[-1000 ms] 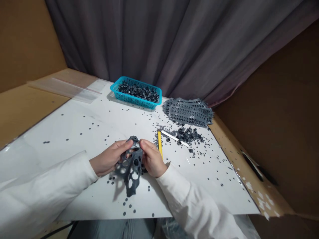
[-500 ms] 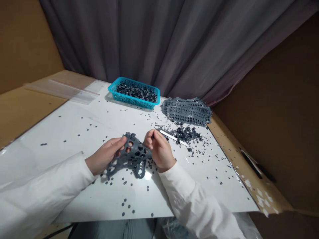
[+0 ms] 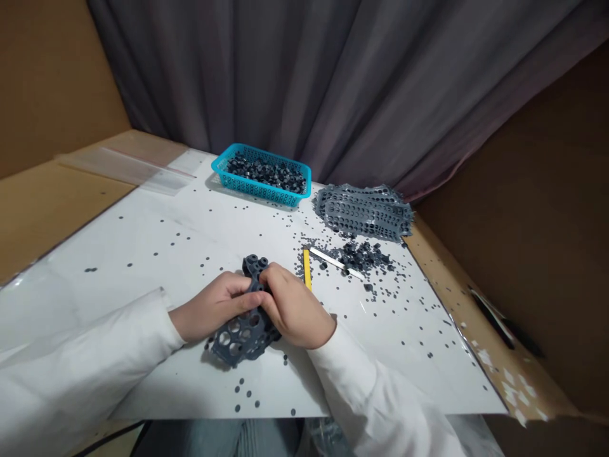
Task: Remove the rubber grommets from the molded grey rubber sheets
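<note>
Just above the white table, a perforated dark grey rubber sheet point(image 3: 247, 333) is bunched up between my two hands. My left hand point(image 3: 216, 306) is closed on it from the left, thumb on top. Against its upper right side, my right hand point(image 3: 295, 308) is closed too, its fingertips meeting my left thumb. Small round knobs point(image 3: 257, 261) stick out at the sheet's far end. Part of the sheet is hidden under my fingers. A yellow stick point(image 3: 307, 268) lies just beyond my right hand, its near end hidden, beside a white stick point(image 3: 335, 261).
A blue basket point(image 3: 261, 189) of small dark rubber pieces stands at the back. Stacked perforated grey sheets point(image 3: 364, 212) lie at back right, with a pile of dark pieces point(image 3: 366, 256) before them. Small black discs dot the table point(image 3: 390, 374). Clear plastic bags point(image 3: 143, 171) lie at left.
My right hand has come left and down onto the sheet, next to my left hand. The sheet is more bunched and turned. The yellow stick now shows on the table.
</note>
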Demonstrator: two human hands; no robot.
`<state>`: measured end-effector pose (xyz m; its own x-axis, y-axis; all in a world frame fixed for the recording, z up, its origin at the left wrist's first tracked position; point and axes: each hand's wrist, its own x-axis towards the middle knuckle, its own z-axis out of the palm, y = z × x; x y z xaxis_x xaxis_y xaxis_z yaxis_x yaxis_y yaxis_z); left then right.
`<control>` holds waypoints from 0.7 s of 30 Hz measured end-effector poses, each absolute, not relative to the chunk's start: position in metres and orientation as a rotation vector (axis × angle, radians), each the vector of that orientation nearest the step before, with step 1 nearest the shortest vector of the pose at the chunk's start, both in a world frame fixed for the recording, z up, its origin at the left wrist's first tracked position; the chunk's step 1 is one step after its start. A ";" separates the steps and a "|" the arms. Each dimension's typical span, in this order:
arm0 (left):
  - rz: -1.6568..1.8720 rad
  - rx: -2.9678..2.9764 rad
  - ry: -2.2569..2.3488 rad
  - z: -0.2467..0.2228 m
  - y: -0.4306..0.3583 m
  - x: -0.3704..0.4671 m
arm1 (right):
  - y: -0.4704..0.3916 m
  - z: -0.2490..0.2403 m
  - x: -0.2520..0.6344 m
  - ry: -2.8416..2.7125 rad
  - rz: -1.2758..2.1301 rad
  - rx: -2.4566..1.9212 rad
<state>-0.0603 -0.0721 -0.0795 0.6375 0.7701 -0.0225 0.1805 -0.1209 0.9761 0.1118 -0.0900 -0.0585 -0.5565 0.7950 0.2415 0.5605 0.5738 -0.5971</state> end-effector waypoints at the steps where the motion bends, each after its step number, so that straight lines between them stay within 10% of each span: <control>1: 0.606 1.649 0.771 -0.079 -0.072 -0.061 | -0.089 -0.060 0.112 -2.328 0.608 -1.087; 21: 0.685 1.194 0.833 -0.074 -0.072 -0.065 | -0.071 -0.069 0.115 -0.917 1.551 -0.565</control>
<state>-0.0647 -0.0722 -0.0744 0.5333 0.8245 -0.1894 -0.0266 0.2401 0.9704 0.1145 -0.0713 -0.0694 -0.1953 0.9708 0.1390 -0.5897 -0.0030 -0.8076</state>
